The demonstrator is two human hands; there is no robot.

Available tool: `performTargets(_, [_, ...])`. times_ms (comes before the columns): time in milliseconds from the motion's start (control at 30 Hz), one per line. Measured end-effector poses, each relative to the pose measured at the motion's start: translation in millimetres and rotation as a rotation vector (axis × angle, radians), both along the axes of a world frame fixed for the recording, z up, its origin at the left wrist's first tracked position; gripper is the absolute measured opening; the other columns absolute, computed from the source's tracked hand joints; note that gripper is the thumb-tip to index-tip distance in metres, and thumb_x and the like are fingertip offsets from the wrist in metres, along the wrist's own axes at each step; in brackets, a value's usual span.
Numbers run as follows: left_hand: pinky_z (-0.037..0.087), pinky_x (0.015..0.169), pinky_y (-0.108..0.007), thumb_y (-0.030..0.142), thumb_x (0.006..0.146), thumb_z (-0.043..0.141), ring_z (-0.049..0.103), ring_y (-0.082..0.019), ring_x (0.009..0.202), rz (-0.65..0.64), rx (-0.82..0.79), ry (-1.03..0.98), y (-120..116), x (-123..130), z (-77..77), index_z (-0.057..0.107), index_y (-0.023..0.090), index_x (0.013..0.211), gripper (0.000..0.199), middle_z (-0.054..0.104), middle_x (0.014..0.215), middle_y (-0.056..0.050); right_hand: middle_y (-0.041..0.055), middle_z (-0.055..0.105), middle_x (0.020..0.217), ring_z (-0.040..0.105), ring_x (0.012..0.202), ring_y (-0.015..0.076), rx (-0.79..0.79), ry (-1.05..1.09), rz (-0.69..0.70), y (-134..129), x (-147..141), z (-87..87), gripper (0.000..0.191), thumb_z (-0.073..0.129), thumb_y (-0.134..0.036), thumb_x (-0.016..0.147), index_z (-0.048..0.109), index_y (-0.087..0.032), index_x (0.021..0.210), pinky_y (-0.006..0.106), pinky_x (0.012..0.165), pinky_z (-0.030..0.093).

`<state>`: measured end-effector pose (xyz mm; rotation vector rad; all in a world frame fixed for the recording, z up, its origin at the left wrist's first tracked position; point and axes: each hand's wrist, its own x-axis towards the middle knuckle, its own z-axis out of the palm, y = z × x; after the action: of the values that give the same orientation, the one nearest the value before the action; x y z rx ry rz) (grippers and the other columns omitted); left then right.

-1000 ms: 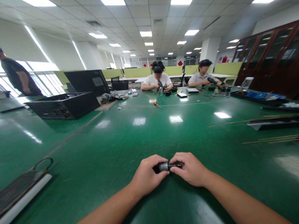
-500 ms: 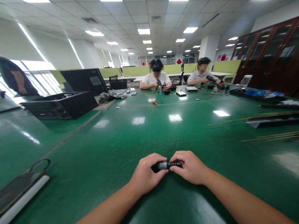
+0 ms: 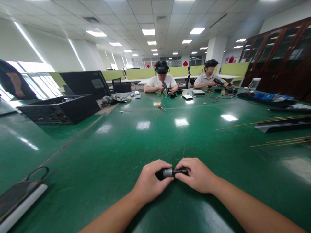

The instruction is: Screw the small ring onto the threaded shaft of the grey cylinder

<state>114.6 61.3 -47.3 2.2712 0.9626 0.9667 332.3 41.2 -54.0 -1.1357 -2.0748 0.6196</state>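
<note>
1. One black-and-silver cylindrical piece [image 3: 168, 172] lies across the gap between two hands, at the bottom centre of the frame, just above the counter [image 3: 116, 155].
2. Left hand [image 3: 149, 181]: thumb and fingers are curled around the dark, thicker end, grasping it; the silver band shows beside the fingertips.
3. Right hand [image 3: 196, 176]: thumb and fingers pinch the thin, ridged black end, which points toward the right of the frame.
4. Around the hands, bare green surface reflects the ceiling lights.
5. Lower left: a dark slab [image 3: 18, 192] with a white edge and a loop of black cord [image 3: 39, 173].
6. Right edge: thin yellowish rods [image 3: 235, 126] near a dark metal channel [image 3: 269, 127].
7. Upper centre: an orange-handled screwdriver [image 3: 160, 106], well apart from the hands.
8. Left, farther up: an open black case [image 3: 82, 108].
9. Beyond, two seated people, one in white [image 3: 155, 83], one in grey [image 3: 200, 80], each hold a drill-like tool.
</note>
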Motion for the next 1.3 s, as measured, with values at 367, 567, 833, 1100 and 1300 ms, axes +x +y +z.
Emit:
performTargets(367, [0.052,0.079,-0.029,0.014,0.071,0.078,0.068,-0.017,0.085,0.011,-0.025,-0.001,-0.2,-0.4,1.3,0.071,0.024,0.097,0.029,0.073,0.093,0.000,-0.0004,0.068,0.080,0.061,0.075,0.0150,0.003,-0.016,-0.031,-1.4,-0.8,2.2,0.005,0.069,-0.021,0.082,0.070,-0.020,0.087,0.026,0.068,0.040])
performTargets(567, [0.052,0.079,-0.030,0.015,0.070,0.077,0.068,-0.018,0.085,0.029,-0.027,0.009,-0.6,-0.5,3.8,0.072,0.023,0.096,0.028,0.074,0.092,-0.002,-0.0009,0.068,0.080,0.061,0.076,0.0146,0.012,-0.024,-0.035,-0.8,1.0,2.7,0.006,0.070,-0.021,0.082,0.070,-0.020,0.087,0.026,0.069,0.041])
performTargets(833, [0.052,0.079,-0.031,0.016,0.070,0.077,0.069,-0.019,0.084,0.052,-0.030,0.014,-0.4,-0.1,5.1,0.072,0.023,0.095,0.027,0.074,0.092,-0.002,0.0002,0.069,0.082,0.063,0.077,0.0159,0.004,-0.027,-0.040,-0.2,3.6,2.7,0.006,0.069,-0.021,0.082,0.070,-0.020,0.088,0.027,0.071,0.043])
performTargets(1100, [0.052,0.079,-0.031,0.016,0.070,0.077,0.068,-0.018,0.085,0.054,-0.043,0.014,0.7,-0.4,4.6,0.072,0.023,0.097,0.028,0.074,0.092,-0.001,0.0005,0.069,0.081,0.062,0.077,0.0160,0.014,-0.033,-0.044,0.4,3.3,3.5,0.006,0.069,-0.021,0.083,0.070,-0.020,0.088,0.027,0.070,0.042])
performTargets(1300, [0.052,0.079,-0.031,0.016,0.071,0.077,0.068,-0.019,0.085,0.055,-0.036,0.014,0.6,-1.0,4.9,0.073,0.022,0.096,0.027,0.074,0.092,-0.002,0.0005,0.068,0.081,0.061,0.076,0.0157,0.019,-0.036,-0.047,0.7,4.1,3.6,0.006,0.069,-0.021,0.082,0.070,-0.019,0.088,0.026,0.069,0.041])
